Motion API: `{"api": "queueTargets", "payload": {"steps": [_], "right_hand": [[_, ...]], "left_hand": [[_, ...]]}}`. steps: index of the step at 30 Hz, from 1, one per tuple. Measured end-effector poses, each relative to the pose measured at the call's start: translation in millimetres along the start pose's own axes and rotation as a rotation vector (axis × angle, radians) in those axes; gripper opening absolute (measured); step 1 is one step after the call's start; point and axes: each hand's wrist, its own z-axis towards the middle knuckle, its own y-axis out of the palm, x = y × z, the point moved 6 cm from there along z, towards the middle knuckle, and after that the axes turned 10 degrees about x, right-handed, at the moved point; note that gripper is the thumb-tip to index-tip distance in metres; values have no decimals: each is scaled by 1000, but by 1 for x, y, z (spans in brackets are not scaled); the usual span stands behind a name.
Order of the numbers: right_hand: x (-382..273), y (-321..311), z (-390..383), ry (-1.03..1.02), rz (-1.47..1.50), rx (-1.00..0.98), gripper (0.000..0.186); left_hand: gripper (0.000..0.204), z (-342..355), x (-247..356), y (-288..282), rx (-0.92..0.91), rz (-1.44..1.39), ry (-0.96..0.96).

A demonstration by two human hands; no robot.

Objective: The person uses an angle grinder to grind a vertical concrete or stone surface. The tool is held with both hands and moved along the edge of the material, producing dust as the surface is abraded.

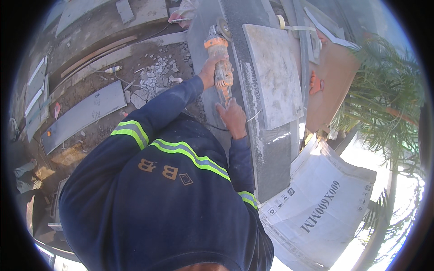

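A dusty orange angle grinder (222, 67) is held in both hands, its body pointing away from me. My left hand (209, 72) is closed around the body just behind the orange head. Lower down, my right hand (233, 118) grips the narrow rear end, near the dark cord. The round cutting disc (224, 29) stands at the left edge of a long dark grey stone slab (246, 16); whether it touches the stone I cannot tell. Pale dust streaks the slab, and a lighter square tile (273, 74) lies on it to the right of the grinder.
Broken tile pieces (158, 72) are scattered over the dirt at left, beside a long grey tile strip (86, 116). A roll of tape (281, 21), an orange glove (315, 83) and brown cardboard (332, 77) are at right. White packaging (323, 205) and palm leaves (384, 90) lie nearer right.
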Motion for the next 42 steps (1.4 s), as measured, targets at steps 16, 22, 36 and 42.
{"api": "queueTargets", "payload": {"steps": [16,22,36,42], "right_hand": [[-2,-4,-8,42,7,-30,47],[1,-4,-15,40,20,-43,48],[5,0,-4,-27,22,33,45],[5,1,2,3,26,14,45]], "left_hand": [[42,-12,0,2,15,17,-1],[40,-21,-2,3,14,14,-11],[38,-4,-2,3,-14,10,16],[39,1,-1,4,39,-24,-19]]}}
